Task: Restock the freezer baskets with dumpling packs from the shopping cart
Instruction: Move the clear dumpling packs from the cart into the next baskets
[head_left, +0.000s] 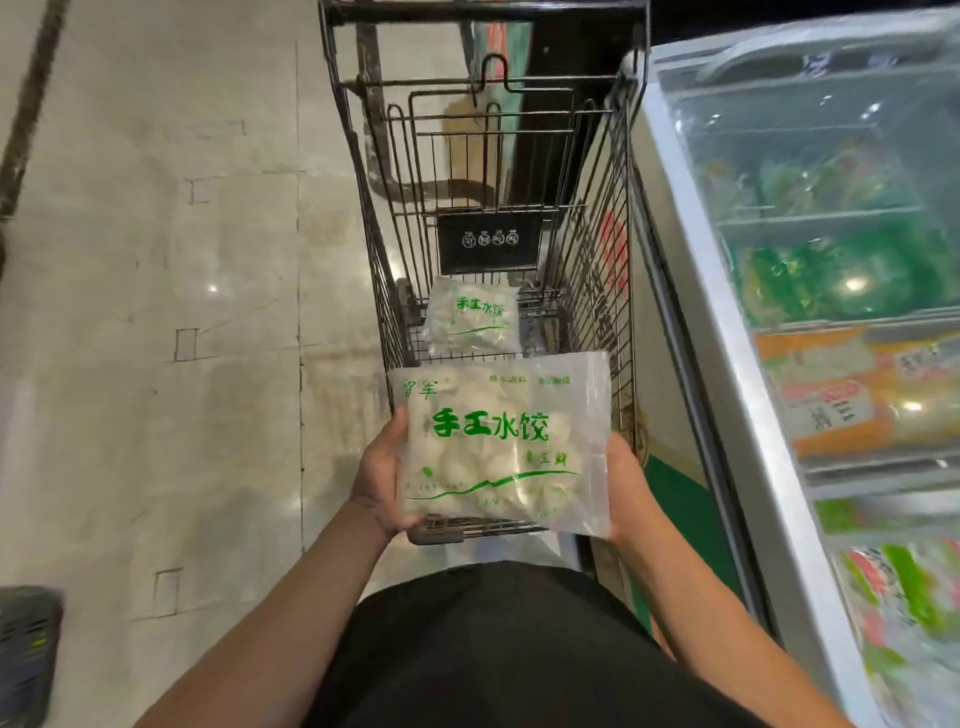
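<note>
Dumpling pack (501, 444) between both hands (382, 475), above cart (587, 270).

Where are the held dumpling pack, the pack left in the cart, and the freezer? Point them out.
held dumpling pack (498, 441), head view, middle of its printed front.
pack in the cart (475, 319), head view, its front.
freezer (727, 364), head view, metal rim.

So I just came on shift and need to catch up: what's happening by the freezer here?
A person is restocking. Both hands, left hand and right hand, hold a clear plastic dumpling pack with green lettering above the black wire shopping cart. One more matching dumpling pack lies on the cart's floor. The glass-topped chest freezer stands just to the person's right, already holding green and orange packets.
</note>
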